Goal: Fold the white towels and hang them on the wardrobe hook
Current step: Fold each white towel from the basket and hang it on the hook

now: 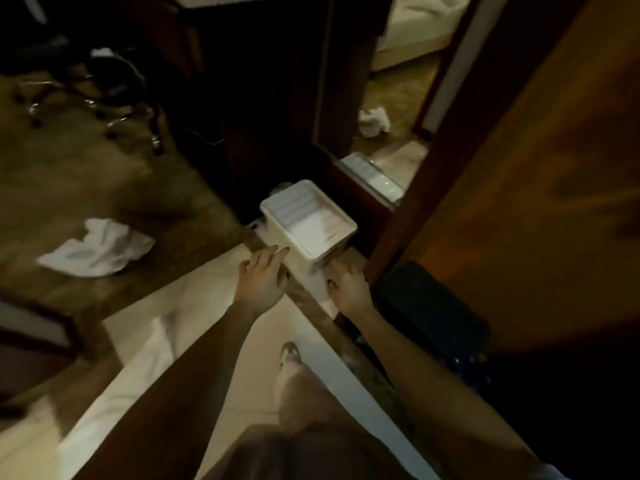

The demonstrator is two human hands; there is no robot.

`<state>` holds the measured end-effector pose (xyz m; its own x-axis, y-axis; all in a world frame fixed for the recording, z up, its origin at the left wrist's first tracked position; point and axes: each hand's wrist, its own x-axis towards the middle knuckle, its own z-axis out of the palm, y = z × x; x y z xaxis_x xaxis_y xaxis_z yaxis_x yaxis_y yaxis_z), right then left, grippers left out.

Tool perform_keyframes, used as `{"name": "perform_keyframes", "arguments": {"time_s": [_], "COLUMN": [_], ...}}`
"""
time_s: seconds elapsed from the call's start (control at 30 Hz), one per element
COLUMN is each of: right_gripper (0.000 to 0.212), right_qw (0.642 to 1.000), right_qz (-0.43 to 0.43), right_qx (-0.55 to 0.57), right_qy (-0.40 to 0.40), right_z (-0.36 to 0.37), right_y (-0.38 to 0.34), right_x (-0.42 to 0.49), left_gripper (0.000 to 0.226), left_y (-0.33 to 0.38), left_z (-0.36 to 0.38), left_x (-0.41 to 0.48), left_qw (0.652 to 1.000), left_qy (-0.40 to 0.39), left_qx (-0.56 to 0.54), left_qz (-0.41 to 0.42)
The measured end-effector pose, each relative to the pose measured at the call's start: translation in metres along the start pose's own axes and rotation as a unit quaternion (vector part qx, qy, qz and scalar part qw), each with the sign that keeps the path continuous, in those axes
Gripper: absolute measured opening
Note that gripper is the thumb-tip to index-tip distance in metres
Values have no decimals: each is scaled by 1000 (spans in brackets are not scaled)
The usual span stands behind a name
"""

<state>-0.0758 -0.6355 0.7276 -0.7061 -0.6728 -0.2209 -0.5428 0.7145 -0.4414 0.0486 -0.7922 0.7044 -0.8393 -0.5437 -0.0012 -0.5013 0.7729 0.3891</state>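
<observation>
Towel (97, 249), white and crumpled, lies on the carpet (145, 188), well left of both hands. The left hand (263, 278) reaches with straight, loosely spread fingers to the near side of a white bin (308, 223). The right hand (348, 289) is at the bin's near corner, its fingers too blurred to tell. A wooden door (519, 168) crowds the right, and a wheeled chair (114, 98) stands far left.

A: Inside the bin (308, 220)?
B: Blurred past reading.
A: Fingertips of the right hand (349, 289)?
B: Smeared into the bin's near corner; touching or gripping, can't tell.
A: Towel (97, 249) at nine o'clock?
B: Streaked by motion, without readable folds.
A: At one o'clock?
B: Small white heap (373, 122), too blurred to name; bed (422, 26) cut by the top edge.
A: Four o'clock?
B: Dark box (433, 306), too dim to identify.
</observation>
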Motion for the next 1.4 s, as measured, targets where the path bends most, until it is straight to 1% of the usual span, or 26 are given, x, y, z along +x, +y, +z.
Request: {"name": "perform_keyframes", "arguments": {"time_s": [0.1, 0.23, 0.33, 0.47, 0.53, 0.67, 0.87, 1.0, 1.1, 1.2, 1.3, 1.4], "right_gripper": [54, 55, 54, 43, 47, 57, 58, 60, 60, 59, 59, 58], "right_qw": [997, 988, 978, 961, 953, 945, 930, 909, 897, 893, 892, 883], "right_qz": [-39, -102, -153, -205, -223, -226, -236, -254, -272, -268, -251, -268], "right_qx": [-27, -50, -63, -73, -81, -79, -103, -134, -148, -155, -172, -189], "right_qy": [-61, -105, -127, -171, -188, -224, -263, -302, -315, -328, -334, -337], "right_z": [37, 76, 101, 140, 154, 176, 205, 239, 281, 333, 393, 462], "right_y": [-34, -88, -135, -201, -236, -301, -400, -462, -498, -533, -572, -612], "right_x": [33, 72, 110, 166, 197, 269, 374, 427, 472, 524, 587, 654], "left_gripper": [55, 59, 60, 60, 59, 59, 59, 61, 60, 60, 60, 59], "left_y": [-49, -111, -163, -234, -267, -335, -445, -517, -583, -659, -747, -838], "left_z": [-1, -6, -16, -33, -40, -65, -113, -120, -114, -104, -92, -72], "left_x": [-17, -38, -32, -3, 17, 65, 137, 164, 186, 215, 252, 286], "left_qw": [997, 983, 972, 955, 949, 939, 917, 900, 891, 888, 883, 888], "left_qy": [9, -8, 3, 24, 25, 3, 17, 13, 19, 12, -1, 7], "left_qx": [11, 16, 20, 15, 6, -6, -43, -66, -71, -76, -86, -85], "left_qz": [-77, -184, -236, -297, -313, -344, -396, -431, -449, -453, -462, -452]}}
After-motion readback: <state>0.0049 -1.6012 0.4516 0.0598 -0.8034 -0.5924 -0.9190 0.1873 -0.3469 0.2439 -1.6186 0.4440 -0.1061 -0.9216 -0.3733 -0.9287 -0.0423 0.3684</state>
